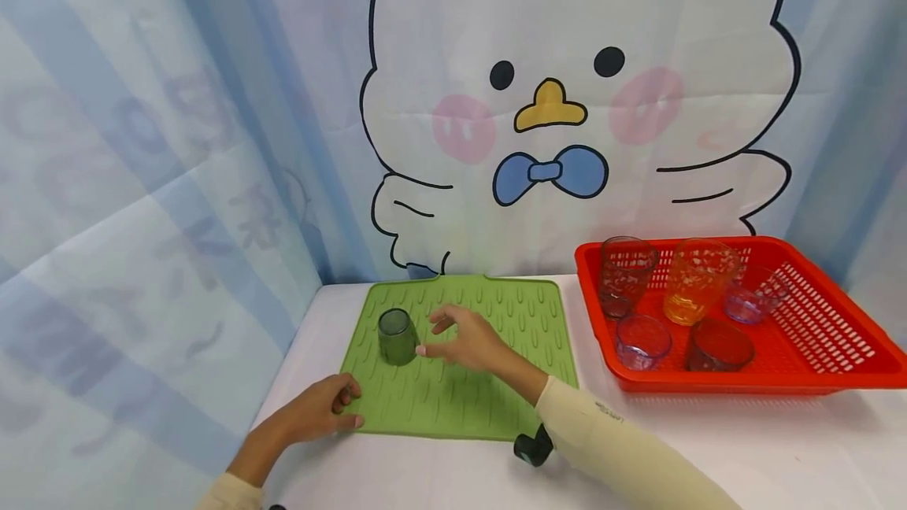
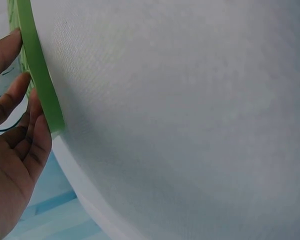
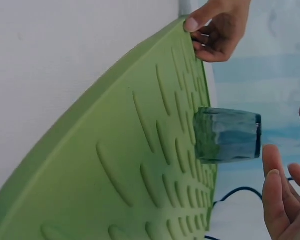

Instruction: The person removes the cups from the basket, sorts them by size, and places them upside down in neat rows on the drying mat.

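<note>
A dark tinted glass (image 1: 397,341) stands on a green ridged mat (image 1: 453,408), left of the mat's middle, its slightly narrower end upward. My right hand (image 1: 464,339) is just right of the glass, with thumb and fingers spread apart and nothing between them. In the right wrist view, its fingertips are near the top end of the glass (image 3: 227,135). My left hand (image 1: 319,409) holds the mat's front left corner, thumb at the front edge and bent fingers along the side. The left wrist view shows these fingers against the mat's green edge (image 2: 42,80).
A red plastic basket (image 1: 716,384) stands to the right of the mat, with several clear, orange and purple tinted glasses inside. A small black device (image 1: 533,447) is by my right sleeve. Behind the white table (image 1: 482,478) hangs a printed curtain (image 1: 546,234).
</note>
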The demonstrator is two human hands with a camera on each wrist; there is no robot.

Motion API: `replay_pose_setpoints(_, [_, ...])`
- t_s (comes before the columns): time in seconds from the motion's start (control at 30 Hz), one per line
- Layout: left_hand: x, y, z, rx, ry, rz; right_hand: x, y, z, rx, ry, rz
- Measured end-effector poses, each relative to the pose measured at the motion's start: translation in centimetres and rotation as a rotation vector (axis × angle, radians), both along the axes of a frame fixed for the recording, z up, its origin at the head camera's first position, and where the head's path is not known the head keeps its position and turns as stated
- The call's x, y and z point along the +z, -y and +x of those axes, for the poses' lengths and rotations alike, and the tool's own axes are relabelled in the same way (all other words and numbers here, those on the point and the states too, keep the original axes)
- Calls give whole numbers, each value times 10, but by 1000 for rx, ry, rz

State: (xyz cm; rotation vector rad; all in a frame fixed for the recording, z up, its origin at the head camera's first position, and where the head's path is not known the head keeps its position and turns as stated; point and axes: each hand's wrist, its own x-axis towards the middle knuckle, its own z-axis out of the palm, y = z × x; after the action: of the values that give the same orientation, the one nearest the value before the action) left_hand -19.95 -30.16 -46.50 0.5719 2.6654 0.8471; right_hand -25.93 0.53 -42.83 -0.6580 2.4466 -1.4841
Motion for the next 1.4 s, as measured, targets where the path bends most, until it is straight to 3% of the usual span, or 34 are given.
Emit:
replay_pose_setpoints(0.4, [0,0,0,-21,13,31,21,-46,33,60,-61,25])
replay_pose_setpoints(0.57, [0,1,1,-33,8,27,34,-70,47,100,-48,18])
replay_pose_setpoints(0.77, [0,0,2,-34,6,22,48,-102,60,104,-82,73])
replay_pose_setpoints(1.4, [-4,0,-1,-33,-1,10,62,-209,73,146,-231,102])
